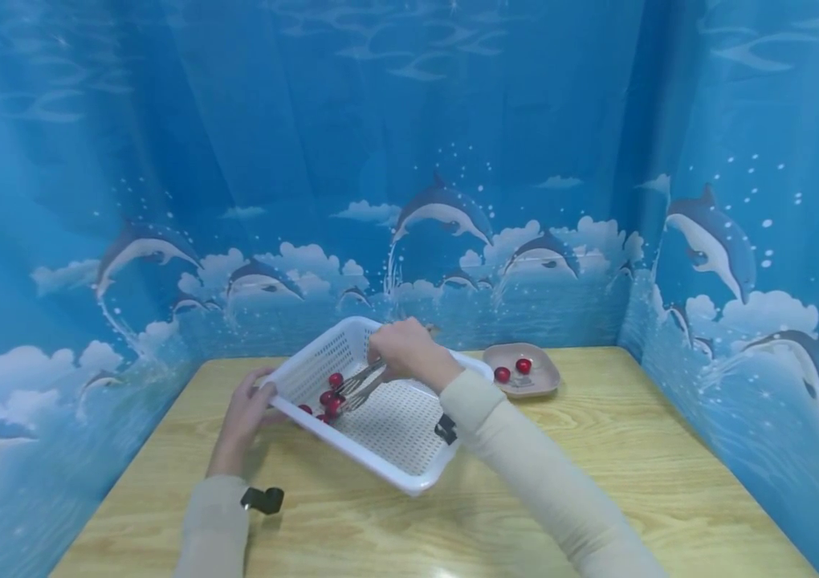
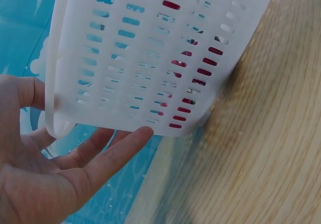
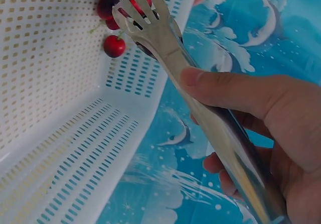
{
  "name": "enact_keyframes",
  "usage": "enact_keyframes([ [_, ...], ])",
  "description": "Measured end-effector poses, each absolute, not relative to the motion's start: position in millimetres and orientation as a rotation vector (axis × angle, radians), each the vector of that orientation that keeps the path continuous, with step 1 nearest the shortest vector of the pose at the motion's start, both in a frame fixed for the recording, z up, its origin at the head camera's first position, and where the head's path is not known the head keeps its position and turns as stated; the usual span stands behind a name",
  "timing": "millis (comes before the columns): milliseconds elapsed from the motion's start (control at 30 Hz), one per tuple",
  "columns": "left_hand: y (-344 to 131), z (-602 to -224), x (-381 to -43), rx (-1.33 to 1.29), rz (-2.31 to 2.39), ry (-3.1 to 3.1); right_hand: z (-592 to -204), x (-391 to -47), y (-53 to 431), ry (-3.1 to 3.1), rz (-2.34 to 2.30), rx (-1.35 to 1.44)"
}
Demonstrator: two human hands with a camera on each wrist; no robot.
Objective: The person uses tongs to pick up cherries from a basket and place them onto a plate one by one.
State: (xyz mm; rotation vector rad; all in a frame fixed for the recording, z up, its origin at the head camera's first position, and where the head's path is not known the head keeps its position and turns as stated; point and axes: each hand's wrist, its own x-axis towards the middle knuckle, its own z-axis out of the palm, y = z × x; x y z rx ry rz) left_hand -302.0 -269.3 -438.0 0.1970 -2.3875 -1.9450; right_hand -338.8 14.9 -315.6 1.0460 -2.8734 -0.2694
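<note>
A white perforated plastic basket (image 1: pixel 395 437) is held at an angle over the table, with several red cherries (image 1: pixel 335 401) gathered at its left end. My left hand (image 1: pixel 243 409) grips that end; in the left wrist view the thumb is at the rim and the fingers (image 2: pixel 118 153) reach along the basket's side. In my right hand (image 1: pixel 409 349) is a pair of metal tongs (image 3: pixel 200 103), reaching down into the basket. Their slotted heads are among the cherries; in the right wrist view a red cherry shows through the slots. One cherry (image 3: pixel 114 46) lies just beside the head.
Behind and to the right of the basket, a shallow pinkish dish (image 1: pixel 547 373) holds two cherries (image 1: pixel 523 366). The wooden table (image 1: pixel 380 530) meets blue dolphin-print curtains (image 1: pixel 308 201) at the back and sides. My right forearm (image 1: pixel 525 457) crosses over the basket's right edge.
</note>
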Motion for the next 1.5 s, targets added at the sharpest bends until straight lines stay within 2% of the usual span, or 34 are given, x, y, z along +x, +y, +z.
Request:
enact_keyframes([
  [667,-268.2,-438.6,-301.6,0.193,-1.933,-2.401,-309.9,-323.4,77.3,-2.682,-0.034,1.046],
  [1067,-270.1,-437.5,-303.1,0.201,-1.962,-2.396,-330.4,-317.3,119.9,-2.478,0.136,1.068],
  [1500,-268.3,-436.3,-302.4,0.212,-1.978,-2.376,-346.7,-303.8,145.7,-2.455,0.235,1.008],
])
